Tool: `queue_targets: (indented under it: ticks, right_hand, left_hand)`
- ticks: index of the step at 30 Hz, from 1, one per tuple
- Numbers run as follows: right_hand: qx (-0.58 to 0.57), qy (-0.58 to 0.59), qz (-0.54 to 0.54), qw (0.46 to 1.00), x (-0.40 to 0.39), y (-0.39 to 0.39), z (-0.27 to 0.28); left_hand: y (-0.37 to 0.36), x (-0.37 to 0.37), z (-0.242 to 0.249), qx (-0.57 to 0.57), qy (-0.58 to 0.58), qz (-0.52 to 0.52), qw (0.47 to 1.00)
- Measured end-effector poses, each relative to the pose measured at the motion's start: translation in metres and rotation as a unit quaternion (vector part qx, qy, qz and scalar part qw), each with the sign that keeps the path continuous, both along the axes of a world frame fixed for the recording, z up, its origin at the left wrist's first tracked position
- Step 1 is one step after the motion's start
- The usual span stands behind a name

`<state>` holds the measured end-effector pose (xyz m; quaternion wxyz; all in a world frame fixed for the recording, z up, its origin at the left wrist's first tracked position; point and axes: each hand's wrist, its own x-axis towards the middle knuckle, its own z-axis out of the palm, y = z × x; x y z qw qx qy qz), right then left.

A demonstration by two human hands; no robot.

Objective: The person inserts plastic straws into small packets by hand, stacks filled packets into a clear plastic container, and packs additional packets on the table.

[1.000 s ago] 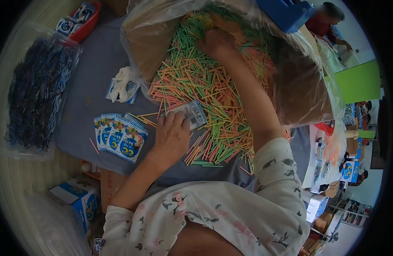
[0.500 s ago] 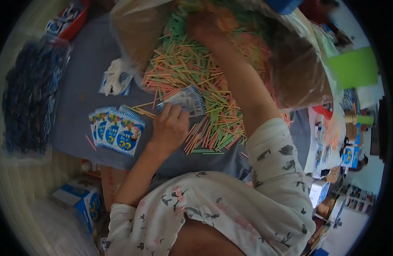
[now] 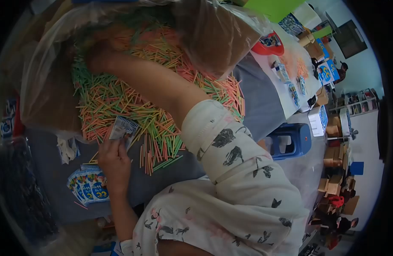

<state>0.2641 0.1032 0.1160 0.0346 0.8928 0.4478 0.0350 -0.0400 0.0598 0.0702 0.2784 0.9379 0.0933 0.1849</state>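
Observation:
My left hand (image 3: 114, 162) is closed on the lower end of a small blue-edged packet (image 3: 124, 127) with a clear face. That packet rests against a big heap of thin pink, green, yellow and orange sticks (image 3: 132, 100). Deep in the heap's far part is my right hand (image 3: 98, 57), dark and blurred, its fingers hidden. Several blue and white printed packets (image 3: 89, 185) lie fanned out just left of and below my left hand. Farther left, a white bundle (image 3: 67, 151) sits on another packet.
A plastic-lined cardboard box (image 3: 220, 36) surrounds the heap, which spills onto the grey cloth (image 3: 162, 185). At left lies a clear bag of dark strands (image 3: 21, 192). On the right stand a blue stool (image 3: 292, 141) and a red basin (image 3: 271, 47); people are in the background.
My view has swung to the right, so the stool and more of the room show. My left hand still grips the packet, and my right hand remains in the far part of the heap.

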Motion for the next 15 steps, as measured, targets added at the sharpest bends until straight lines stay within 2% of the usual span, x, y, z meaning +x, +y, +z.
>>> queue_targets:
  ticks: [5, 7, 10, 11, 12, 13, 14, 15]
  right_hand:
    - [0.008, 0.060, 0.042, 0.997, -0.013, -0.040, 0.009]
    - [0.013, 0.073, 0.048, 0.996, -0.014, -0.049, 0.008]
    - [0.011, 0.039, 0.088, 0.995, -0.014, -0.051, -0.004]
    - [0.057, -0.016, 0.100, 0.993, -0.014, -0.051, -0.006]
    - [0.103, -0.073, 0.108, 0.986, -0.014, -0.052, -0.007]
    - [0.102, -0.073, 0.102, 0.987, -0.013, -0.049, -0.008]
    - [0.099, -0.067, 0.087, 0.989, -0.012, -0.045, -0.009]
    - [0.096, -0.059, 0.073, 0.991, -0.013, -0.045, -0.008]
  left_hand:
    - [-0.008, -0.007, 0.003, 0.056, 0.021, -0.023, 0.998]
    - [-0.013, -0.005, 0.005, 0.115, 0.047, -0.004, 0.992]
    - [-0.006, -0.003, 0.000, 0.119, 0.060, -0.009, 0.991]
    - [-0.005, -0.003, 0.002, 0.120, 0.063, -0.011, 0.991]
    - [-0.003, -0.003, 0.005, 0.081, 0.033, -0.008, 0.996]
    - [-0.003, -0.002, 0.007, 0.041, 0.004, -0.007, 0.999]
    - [-0.003, -0.001, 0.005, 0.040, 0.004, -0.013, 0.999]
    - [-0.003, -0.003, 0.003, 0.101, -0.001, -0.014, 0.995]
